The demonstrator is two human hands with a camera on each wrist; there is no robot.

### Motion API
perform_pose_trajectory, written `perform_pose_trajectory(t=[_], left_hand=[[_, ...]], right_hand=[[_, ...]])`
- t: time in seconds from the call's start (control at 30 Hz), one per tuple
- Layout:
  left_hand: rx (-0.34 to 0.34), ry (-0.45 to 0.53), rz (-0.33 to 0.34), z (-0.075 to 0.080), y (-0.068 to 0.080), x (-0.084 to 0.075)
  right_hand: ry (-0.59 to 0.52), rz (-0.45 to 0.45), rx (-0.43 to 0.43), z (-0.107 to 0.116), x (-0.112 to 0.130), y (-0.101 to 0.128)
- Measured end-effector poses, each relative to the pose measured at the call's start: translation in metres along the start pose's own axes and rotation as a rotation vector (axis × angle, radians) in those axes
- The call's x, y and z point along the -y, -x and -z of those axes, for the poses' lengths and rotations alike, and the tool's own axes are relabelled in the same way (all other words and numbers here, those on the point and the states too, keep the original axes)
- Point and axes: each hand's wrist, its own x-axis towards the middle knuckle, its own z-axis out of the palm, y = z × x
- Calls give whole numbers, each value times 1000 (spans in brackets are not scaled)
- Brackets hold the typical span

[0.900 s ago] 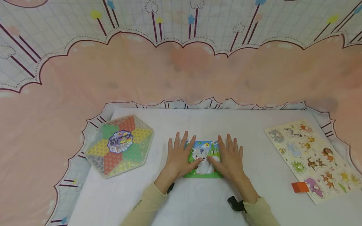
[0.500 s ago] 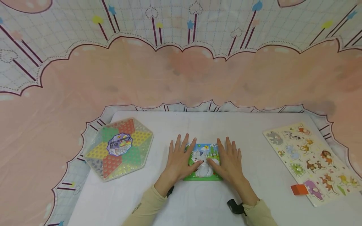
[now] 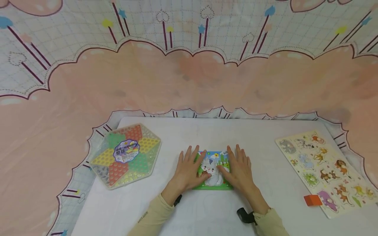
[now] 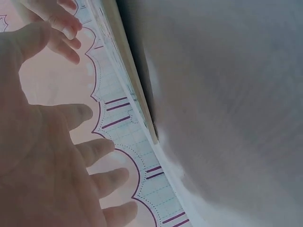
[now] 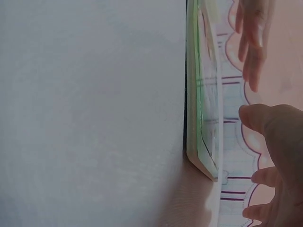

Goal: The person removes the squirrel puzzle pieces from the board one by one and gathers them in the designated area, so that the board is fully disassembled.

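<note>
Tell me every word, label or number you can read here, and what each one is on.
None can be read.
Round label on the hexagonal checkers board: printed characters, too small and blurred to make out.
Sleeve of the left arm: a short line of dark print, too small to read.
Small rabbit puzzle under both hands, and the animal peg puzzle at the right: pictures only, no lettering visible.

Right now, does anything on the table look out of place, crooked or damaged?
Only a small orange block lying loose beside the animal peg puzzle, at its near corner. The rabbit puzzle lies flat under both hands; the hexagonal checkers board looks intact.
</note>
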Motion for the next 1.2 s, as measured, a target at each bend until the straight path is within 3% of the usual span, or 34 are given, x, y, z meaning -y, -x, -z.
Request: perform_pose_trajectory(t=[0.2, 0.73, 1.2], left_hand=[[22, 24, -43, 3, 1, 5], [86, 51, -83, 7, 7, 8], [128, 48, -101, 5, 8, 7]], right_hand=[[-24, 21, -34, 2, 1, -5], [-69, 27, 30, 0, 4, -12], [-6, 27, 13, 1, 3, -16]])
